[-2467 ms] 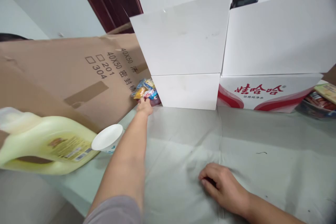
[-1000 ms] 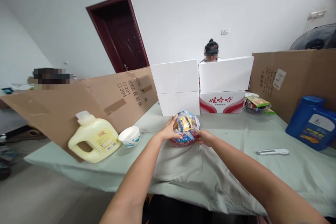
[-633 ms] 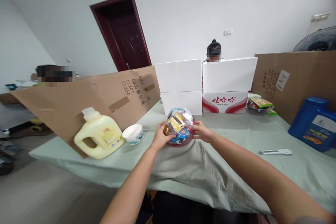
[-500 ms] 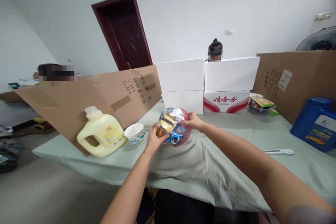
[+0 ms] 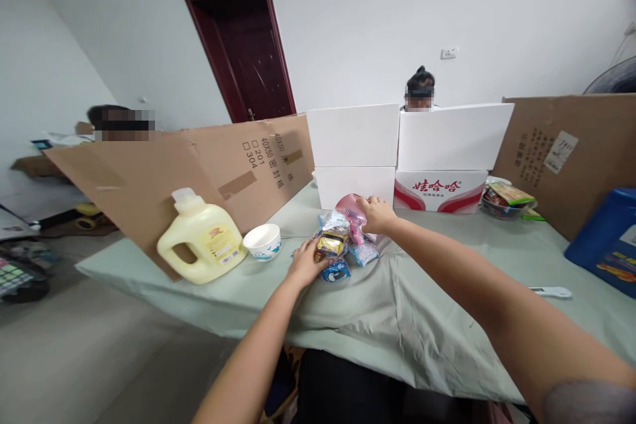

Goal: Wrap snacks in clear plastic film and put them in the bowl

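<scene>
My right hand [image 5: 378, 214] grips a reddish-pink, see-through bowl [image 5: 350, 204] by its side, and the bowl is tipped over behind a heap of wrapped snack packets [image 5: 334, 244]. Yellow, blue and clear wrappers show in the heap, which lies on the green tablecloth [image 5: 358, 308]. From the left, my left hand [image 5: 305, 265] curls its fingers and thumb round the near packets. Just beyond that hand stands a white bowl with a blue pattern [image 5: 263, 243]. Part of the pink bowl is hidden by my right fingers and the packets.
A pale yellow jug [image 5: 203, 242] stands at the left before a cardboard panel [image 5: 199, 172]. White boxes [image 5: 355, 139] are stacked at the back. Towards the right are a bowl of packets [image 5: 507, 200], a white utensil [image 5: 551, 292] and a blue bottle [image 5: 603, 238]. Two people sit beyond the panels.
The pink bowl, held full of packets before, is now tipped and drawn away towards the back, and packets lie on the cloth. My left hand stays at the packets. The view has shifted slightly.
</scene>
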Available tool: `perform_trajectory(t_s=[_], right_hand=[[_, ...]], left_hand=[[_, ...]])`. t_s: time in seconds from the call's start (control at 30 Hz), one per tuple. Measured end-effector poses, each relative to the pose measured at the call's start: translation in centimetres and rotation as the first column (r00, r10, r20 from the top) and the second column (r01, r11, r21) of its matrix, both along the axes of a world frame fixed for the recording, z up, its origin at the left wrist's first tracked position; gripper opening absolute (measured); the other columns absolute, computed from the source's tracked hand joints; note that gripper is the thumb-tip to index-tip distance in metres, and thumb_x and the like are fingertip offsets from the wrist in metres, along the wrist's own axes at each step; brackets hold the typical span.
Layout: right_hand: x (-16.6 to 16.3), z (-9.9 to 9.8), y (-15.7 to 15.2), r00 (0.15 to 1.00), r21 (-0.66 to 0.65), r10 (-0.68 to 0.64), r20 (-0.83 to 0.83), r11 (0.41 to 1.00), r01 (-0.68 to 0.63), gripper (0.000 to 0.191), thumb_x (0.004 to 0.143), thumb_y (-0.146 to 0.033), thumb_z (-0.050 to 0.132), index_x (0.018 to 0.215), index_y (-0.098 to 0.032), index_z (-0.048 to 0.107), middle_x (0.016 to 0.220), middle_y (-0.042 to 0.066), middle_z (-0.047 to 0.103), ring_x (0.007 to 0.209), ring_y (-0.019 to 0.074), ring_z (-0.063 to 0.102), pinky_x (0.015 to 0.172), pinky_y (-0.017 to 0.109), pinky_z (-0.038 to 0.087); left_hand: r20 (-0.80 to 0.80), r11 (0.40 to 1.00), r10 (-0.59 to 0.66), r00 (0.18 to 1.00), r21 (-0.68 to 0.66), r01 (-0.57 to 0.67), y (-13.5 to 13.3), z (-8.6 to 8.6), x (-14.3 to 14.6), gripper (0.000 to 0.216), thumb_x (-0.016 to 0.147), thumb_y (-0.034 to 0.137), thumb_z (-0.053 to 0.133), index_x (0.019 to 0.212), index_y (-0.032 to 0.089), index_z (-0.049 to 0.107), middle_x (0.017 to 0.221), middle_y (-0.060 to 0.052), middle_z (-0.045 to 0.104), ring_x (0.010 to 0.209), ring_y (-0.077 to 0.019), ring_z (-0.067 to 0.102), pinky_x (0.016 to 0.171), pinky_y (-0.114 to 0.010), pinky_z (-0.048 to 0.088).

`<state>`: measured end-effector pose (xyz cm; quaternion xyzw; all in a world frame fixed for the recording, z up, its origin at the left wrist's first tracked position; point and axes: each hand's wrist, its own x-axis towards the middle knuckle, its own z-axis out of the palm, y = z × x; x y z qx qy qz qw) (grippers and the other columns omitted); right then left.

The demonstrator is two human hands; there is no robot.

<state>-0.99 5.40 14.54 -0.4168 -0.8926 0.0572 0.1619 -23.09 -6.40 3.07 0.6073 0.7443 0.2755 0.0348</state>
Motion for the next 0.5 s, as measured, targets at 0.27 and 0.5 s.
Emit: perform_trajectory(t_s=[0.27, 0.5], right_hand=[[5.0, -0.3, 2.9, 0.936, -0.071, -0.241, -0.255, 0.971, 0.23, 0.085, 0.065, -0.037, 0.076, 0.139, -0.02, 0.038, 0.124, 0.015, 0.054, 0.115, 0.0311, 0.052, 0.093, 0.039, 0.042], [13.4, -3.3, 5.3, 0.669, -0.392, -0.534, -0.516, 0.842, 0.37, 0.072, 0.075, -0.039, 0.071, 0.136, -0.022, 0.038, 0.119, 0.01, 0.06, 0.107, 0.0251, 0.059, 0.089, 0.036, 0.049]], left_hand=[[-0.022, 0.992, 0.015, 1.0, -0.122, -0.017, -0.4, 0.8, 0.3, 0.089, 0.066, 0.059, 0.072, 0.141, 0.022, 0.039, 0.146, -0.015, 0.044, 0.13, -0.0362, 0.046, 0.104, -0.043, 0.038], [-0.039, 0.995, -0.002, 0.999, -0.101, -0.002, -0.6, 0.6, 0.7, 0.09, 0.071, 0.056, 0.069, 0.144, 0.018, 0.032, 0.149, -0.018, 0.039, 0.136, -0.0349, 0.04, 0.108, -0.044, 0.035]])
